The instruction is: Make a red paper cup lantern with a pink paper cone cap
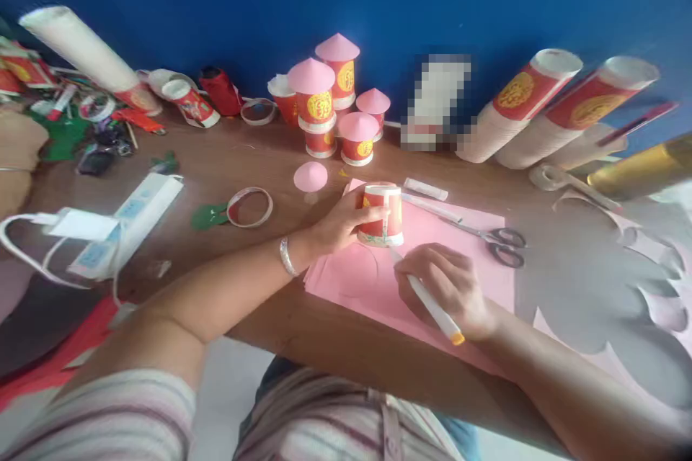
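My left hand point(342, 222) is closed around a red and white paper cup point(385, 215) that stands upside down on a stack of pink paper point(378, 281). My right hand point(446, 288) grips a white pen with a yellow end point(432, 306), its tip on the pink paper right at the cup's rim. A curved line shows on the paper left of the cup. A silver bracelet sits on my left wrist.
Scissors point(494, 239) and a glue stick point(426, 189) lie on the pink paper behind the cup. Several cups with pink cone lids point(324, 101) stand at the back. A power strip point(127, 223) lies left, cup stacks point(519, 104) right, grey cut-out shapes point(595, 288) at the right.
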The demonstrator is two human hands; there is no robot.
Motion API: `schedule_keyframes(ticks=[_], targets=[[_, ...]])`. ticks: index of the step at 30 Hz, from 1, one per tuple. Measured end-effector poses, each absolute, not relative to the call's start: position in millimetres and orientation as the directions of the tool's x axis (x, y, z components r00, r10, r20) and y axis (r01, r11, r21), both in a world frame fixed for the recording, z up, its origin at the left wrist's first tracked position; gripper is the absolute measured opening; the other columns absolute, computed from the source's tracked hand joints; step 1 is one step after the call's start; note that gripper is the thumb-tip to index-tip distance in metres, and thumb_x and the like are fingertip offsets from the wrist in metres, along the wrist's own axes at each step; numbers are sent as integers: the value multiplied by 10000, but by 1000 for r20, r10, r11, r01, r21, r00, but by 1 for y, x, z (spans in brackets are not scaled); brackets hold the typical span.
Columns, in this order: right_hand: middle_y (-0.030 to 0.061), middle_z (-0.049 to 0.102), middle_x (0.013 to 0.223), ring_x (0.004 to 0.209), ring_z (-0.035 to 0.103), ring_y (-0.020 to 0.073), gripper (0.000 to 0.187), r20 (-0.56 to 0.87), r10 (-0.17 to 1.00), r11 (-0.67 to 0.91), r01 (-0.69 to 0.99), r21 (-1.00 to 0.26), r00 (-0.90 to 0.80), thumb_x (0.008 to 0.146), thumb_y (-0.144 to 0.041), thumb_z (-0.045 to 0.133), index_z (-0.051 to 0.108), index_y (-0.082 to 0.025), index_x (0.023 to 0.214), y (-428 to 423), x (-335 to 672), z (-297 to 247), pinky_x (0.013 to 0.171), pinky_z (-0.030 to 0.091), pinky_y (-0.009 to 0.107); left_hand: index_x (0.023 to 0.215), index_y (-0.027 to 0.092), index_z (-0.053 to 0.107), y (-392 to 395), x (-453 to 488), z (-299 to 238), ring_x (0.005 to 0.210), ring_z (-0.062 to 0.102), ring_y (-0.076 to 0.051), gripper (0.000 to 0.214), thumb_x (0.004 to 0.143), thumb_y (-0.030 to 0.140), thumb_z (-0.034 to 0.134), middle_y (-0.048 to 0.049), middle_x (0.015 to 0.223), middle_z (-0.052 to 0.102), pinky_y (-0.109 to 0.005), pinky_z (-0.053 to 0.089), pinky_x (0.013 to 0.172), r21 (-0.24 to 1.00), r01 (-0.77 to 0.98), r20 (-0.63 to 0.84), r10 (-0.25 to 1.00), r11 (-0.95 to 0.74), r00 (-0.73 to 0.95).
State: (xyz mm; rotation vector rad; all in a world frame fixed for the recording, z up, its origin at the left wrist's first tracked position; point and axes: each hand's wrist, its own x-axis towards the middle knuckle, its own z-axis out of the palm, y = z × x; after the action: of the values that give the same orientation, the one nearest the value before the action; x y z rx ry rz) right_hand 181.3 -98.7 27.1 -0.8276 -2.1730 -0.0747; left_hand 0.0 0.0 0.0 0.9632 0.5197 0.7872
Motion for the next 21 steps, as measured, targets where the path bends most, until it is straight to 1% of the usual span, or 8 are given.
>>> schedule_keyframes(ticks=[5, 15, 21], targets=[[-20, 599, 675, 570, 550, 127, 208, 684, 555, 767, 611, -199, -474, 861, -9, 607, 551, -198, 928, -98, 182, 28, 556, 510, 270, 1182, 178, 668, 1, -2, 3, 896, 610, -168, 422, 799, 300, 799, -43, 986, 649, -297, 498, 803, 867, -361, -50, 780, 344, 624], [-22, 590, 659, 553, 540, 125, 219, 698, 541, 774, 604, -193, -470, 843, 3, 623, 554, -190, 922, -98, 181, 27, 543, 497, 271, 1196, 176, 654, 0, -3, 7, 918, 631, -195, 453, 785, 297, 800, -56, 1010, 662, -324, 500, 815, 864, -348, -74, 777, 363, 625], [-27, 587, 667, 560, 532, 115, 201, 691, 548, 771, 604, -201, -471, 872, -15, 593, 552, -202, 935, -98, 182, 26, 548, 489, 260, 1212, 178, 649, 0, -3, 5, 920, 624, -194, 473, 779, 294, 799, -60, 1021, 665, -325, 492, 823, 862, -352, -71, 774, 365, 629]])
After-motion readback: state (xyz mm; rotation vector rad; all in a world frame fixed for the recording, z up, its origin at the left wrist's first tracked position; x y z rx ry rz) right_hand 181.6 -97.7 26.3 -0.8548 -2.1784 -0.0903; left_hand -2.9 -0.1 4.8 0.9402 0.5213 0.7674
